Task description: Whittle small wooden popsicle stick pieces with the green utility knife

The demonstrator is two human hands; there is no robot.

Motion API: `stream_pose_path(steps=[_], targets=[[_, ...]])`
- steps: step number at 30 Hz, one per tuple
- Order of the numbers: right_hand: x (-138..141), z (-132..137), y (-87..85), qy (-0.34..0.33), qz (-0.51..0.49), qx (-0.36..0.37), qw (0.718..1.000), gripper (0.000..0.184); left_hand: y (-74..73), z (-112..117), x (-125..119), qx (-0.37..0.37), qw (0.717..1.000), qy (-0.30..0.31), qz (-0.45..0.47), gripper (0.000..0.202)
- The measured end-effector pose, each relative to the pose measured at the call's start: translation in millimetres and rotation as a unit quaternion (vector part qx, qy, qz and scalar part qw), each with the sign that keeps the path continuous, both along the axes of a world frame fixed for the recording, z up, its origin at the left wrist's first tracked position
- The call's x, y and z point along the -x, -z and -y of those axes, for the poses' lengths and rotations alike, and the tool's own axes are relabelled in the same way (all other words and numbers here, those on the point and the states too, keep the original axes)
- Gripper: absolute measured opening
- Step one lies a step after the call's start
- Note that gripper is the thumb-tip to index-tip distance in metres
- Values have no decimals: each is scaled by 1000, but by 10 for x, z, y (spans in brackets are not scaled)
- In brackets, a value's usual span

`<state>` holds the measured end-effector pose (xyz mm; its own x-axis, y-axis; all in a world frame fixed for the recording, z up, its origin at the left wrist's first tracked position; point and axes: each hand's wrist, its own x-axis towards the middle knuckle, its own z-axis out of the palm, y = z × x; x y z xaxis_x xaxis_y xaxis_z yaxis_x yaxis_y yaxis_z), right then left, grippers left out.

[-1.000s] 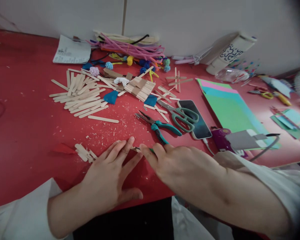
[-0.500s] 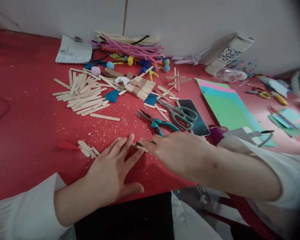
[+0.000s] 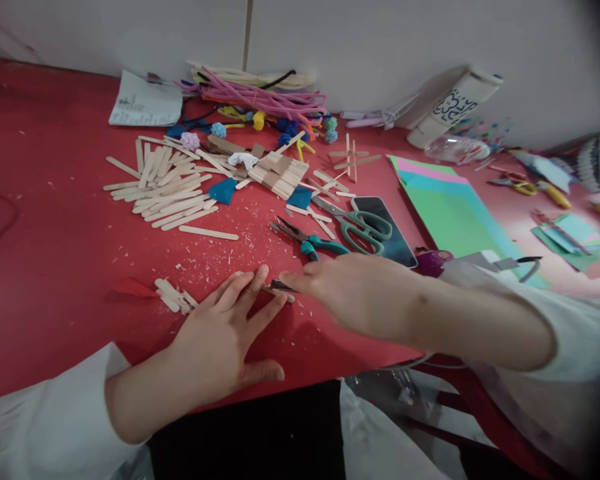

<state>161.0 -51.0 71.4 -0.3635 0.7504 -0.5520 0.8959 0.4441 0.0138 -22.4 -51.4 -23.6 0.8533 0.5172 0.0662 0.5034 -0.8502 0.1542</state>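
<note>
My left hand (image 3: 225, 333) lies on the red table with its fingers spread, pressing down a wooden craft stick (image 3: 286, 296). Only the stick's right end shows past the fingertips. Closed around a craft knife (image 3: 282, 286), my right hand (image 3: 350, 287) keeps its dark blade against that stick. The knife's handle is hidden under the fingers. Left of my left hand lies a small heap of short cut stick pieces (image 3: 173, 295), with a red scrap (image 3: 136, 288) beside it. Wood shavings are scattered just beyond both hands.
Beyond my hands are pliers (image 3: 307, 241), green-handled scissors (image 3: 365, 230) and a phone (image 3: 399, 245). A pile of craft sticks (image 3: 165, 187) lies farther left. Pipe cleaners (image 3: 265, 97) line the wall, and coloured paper sheets (image 3: 460, 213) lie to the right.
My right hand has shifted slightly up and left, and more of the knife's dark blade shows. My left hand stays spread on the stick.
</note>
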Motion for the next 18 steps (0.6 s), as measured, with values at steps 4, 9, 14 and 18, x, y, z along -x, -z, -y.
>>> stream_pose_path(steps=[4,9,14,18], targets=[[-179,-130,59,13,-86,48,995,32,-5,-13,6,11,1000,-1,-6,78],[-236,-154,68,45,-151,76,985,31,6,-16,7,18,1000,6,-6,81],[-111,-4,79,24,-43,16,999,39,7,-28,8,17,1000,8,0,79],[-3,214,91,-73,66,-73,992,48,-8,-28,14,19,1000,10,0,78]])
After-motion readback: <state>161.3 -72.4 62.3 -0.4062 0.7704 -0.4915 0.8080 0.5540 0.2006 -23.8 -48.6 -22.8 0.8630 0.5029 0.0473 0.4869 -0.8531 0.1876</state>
